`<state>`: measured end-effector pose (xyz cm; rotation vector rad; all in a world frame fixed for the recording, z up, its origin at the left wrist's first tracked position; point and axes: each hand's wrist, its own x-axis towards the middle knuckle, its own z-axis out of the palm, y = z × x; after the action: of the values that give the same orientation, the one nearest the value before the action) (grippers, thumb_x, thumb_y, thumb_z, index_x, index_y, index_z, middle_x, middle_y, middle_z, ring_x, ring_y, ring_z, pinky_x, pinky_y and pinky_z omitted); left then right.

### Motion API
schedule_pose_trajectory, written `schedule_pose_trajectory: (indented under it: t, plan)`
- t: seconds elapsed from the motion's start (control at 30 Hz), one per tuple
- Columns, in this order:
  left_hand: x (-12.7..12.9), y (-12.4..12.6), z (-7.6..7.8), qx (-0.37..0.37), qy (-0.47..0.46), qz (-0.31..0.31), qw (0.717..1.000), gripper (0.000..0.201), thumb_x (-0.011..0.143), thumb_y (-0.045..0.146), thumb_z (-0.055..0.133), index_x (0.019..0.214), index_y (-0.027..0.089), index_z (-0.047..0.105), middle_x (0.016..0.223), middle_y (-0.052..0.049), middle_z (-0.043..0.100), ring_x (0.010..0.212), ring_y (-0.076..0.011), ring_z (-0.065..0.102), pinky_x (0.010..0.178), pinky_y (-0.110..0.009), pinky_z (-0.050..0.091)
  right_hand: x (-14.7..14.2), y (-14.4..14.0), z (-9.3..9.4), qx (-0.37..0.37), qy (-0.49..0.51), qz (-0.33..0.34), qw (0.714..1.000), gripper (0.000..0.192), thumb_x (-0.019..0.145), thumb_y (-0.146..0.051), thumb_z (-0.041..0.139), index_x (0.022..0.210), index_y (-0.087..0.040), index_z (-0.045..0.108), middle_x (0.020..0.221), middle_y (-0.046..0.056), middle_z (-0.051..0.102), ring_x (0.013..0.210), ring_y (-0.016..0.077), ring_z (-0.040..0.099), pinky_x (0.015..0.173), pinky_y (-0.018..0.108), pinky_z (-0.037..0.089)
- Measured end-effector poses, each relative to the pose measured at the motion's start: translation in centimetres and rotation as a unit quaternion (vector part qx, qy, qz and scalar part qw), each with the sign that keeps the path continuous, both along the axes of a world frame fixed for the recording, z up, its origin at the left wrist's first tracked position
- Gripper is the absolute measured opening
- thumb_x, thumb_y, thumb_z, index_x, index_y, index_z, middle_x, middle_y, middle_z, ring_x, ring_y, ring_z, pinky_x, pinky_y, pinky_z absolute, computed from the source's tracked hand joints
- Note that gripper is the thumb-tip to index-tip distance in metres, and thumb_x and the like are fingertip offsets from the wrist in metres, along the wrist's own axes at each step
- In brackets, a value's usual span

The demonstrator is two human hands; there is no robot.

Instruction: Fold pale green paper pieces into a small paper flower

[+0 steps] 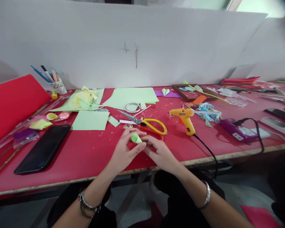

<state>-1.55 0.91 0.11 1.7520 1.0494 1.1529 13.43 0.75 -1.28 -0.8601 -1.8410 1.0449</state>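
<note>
A small light-green rolled paper tube (pixel 136 138) is held over the red table's near side, its rounded end facing me. My left hand (pixel 125 148) has its thumb and fingers closed around it. At the tube's right end, the curled fingers of my right hand (pixel 159 151) meet it, with their tips partly hidden. Just beyond the hands lie yellow-handled scissors (pixel 154 126), blades pointing to the left. A white pen (pixel 128 122) is beside the blades, and a roll of tape (pixel 133 107) lies behind them.
To the right rests a yellow glue gun (pixel 185 118), its black cord dropping over the table edge. Beyond it are a purple power strip (pixel 238 130) and a wooden frame (pixel 194 92). Green paper sheets (pixel 90 120), a black phone (pixel 44 148) and a pen cup (pixel 59 86) occupy the left.
</note>
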Motion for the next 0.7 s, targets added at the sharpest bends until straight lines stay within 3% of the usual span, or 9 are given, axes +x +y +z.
schedule_pose_trajectory:
  t: [0.27, 0.33, 0.43, 0.6, 0.7]
  plan:
    - [-0.1, -0.2, 0.6, 0.102, 0.023, 0.031, 0.994, 0.014, 0.082, 0.023, 0.05, 0.088, 0.018, 0.061, 0.098, -0.005, 0.052, 0.099, -0.0155, 0.05, 0.087, -0.026, 0.038, 0.0, -0.1, -0.2, 0.052, -0.041, -0.025, 0.998, 0.016, 0.08, -0.017, 0.047, 0.095, -0.018, 0.055, 0.087, 0.004, 0.062, 0.08, 0.0146, 0.059, 0.072, 0.027, 0.049]
    - [-0.1, -0.2, 0.7, 0.124, 0.006, 0.047, 0.991, 0.012, 0.082, 0.022, 0.049, 0.081, 0.017, 0.059, 0.088, -0.003, 0.055, 0.089, -0.0137, 0.052, 0.081, -0.024, 0.04, 0.1, -0.1, -0.4, 0.063, -0.007, -0.065, 0.996, 0.022, 0.08, -0.016, 0.048, 0.102, -0.019, 0.05, 0.09, 0.005, 0.059, 0.08, 0.014, 0.058, 0.072, 0.027, 0.049]
    - [-0.1, -0.3, 0.6, 0.101, -0.014, 0.053, 0.993, 0.014, 0.084, 0.024, 0.045, 0.078, 0.016, 0.055, 0.068, 0.001, 0.053, 0.066, -0.0101, 0.052, 0.065, -0.02, 0.041, 0.2, -0.3, -0.5, 0.096, 0.05, -0.112, 0.988, 0.04, 0.078, -0.013, 0.05, 0.115, -0.024, 0.04, 0.1, 0.006, 0.052, 0.084, 0.0144, 0.057, 0.075, 0.03, 0.049]
    - [0.1, -0.7, 0.2, 0.092, 0.049, 0.029, 0.994, 0.017, 0.08, 0.027, 0.05, 0.068, 0.015, 0.051, 0.055, 0.005, 0.046, 0.051, -0.0076, 0.042, 0.049, -0.018, 0.033, 0.2, -0.8, 0.1, 0.211, 0.025, -0.074, 0.974, 0.048, 0.073, -0.006, 0.05, 0.116, -0.026, 0.041, 0.108, 0.007, 0.043, 0.097, 0.018, 0.049, 0.081, 0.034, 0.046]
    - [0.3, -0.8, 0.0, 0.104, 0.098, 0.016, 0.99, 0.019, 0.08, 0.025, 0.05, 0.065, 0.015, 0.049, 0.055, 0.005, 0.045, 0.051, -0.0071, 0.04, 0.049, -0.017, 0.031, 0.3, -1.1, 0.5, 0.232, -0.014, -0.046, 0.972, 0.045, 0.073, -0.005, 0.048, 0.114, -0.024, 0.044, 0.11, 0.008, 0.042, 0.105, 0.0194, 0.045, 0.09, 0.038, 0.04]
